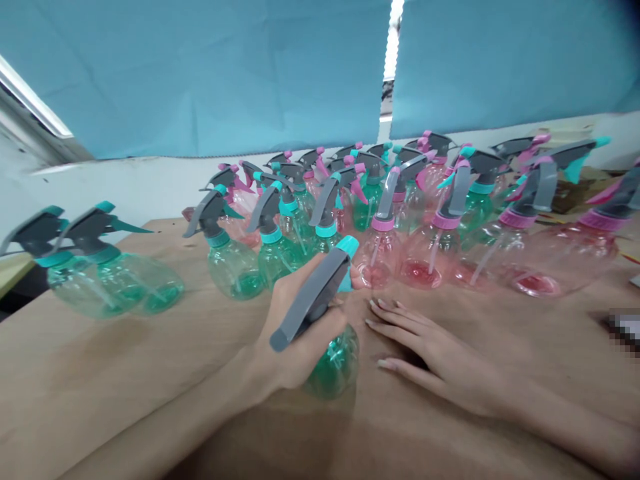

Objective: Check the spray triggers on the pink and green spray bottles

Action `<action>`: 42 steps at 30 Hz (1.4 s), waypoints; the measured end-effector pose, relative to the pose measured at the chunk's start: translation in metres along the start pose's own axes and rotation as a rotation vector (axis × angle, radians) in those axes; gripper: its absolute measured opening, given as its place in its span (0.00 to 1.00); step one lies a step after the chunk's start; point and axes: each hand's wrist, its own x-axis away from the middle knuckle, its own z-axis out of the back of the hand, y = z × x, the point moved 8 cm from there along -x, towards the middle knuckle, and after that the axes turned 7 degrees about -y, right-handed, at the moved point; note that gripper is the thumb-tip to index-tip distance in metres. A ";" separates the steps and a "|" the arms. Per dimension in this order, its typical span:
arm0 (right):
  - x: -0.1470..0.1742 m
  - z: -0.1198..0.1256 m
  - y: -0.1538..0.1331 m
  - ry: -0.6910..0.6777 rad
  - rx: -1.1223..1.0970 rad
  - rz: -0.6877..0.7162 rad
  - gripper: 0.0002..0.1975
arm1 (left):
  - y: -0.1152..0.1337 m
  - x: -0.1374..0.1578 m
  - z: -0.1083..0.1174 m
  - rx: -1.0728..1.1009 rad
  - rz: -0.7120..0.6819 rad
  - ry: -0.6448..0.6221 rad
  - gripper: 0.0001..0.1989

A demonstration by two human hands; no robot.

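Observation:
My left hand [295,333] is closed round the neck of a green spray bottle [334,367], under its grey trigger head with a teal nozzle. The bottle stands upright or nearly so, low in the middle of the view; whether its base touches the table is hard to tell. Flat on the wood just right of it lies my right hand [430,347], fingers spread and holding nothing. Close beyond my hands stand a green spray bottle [283,257] and a pink spray bottle [379,260], each with a grey head.
Several more green and pink spray bottles crowd the back of the wooden table [200,373]. Two green bottles [140,283] stand apart on the left. Behind is a blue sheet [240,73] on the wall. A blurred-out object [627,327] lies at the right edge.

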 end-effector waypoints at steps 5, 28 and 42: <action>0.000 0.002 -0.001 0.033 -0.039 0.028 0.29 | 0.006 0.000 -0.001 0.072 -0.064 -0.026 0.09; 0.001 0.005 -0.002 0.044 -0.051 0.024 0.30 | -0.011 0.001 -0.003 0.071 0.051 0.037 0.18; 0.000 0.005 -0.003 0.023 -0.022 0.017 0.29 | -0.009 0.000 -0.005 0.083 0.029 0.042 0.18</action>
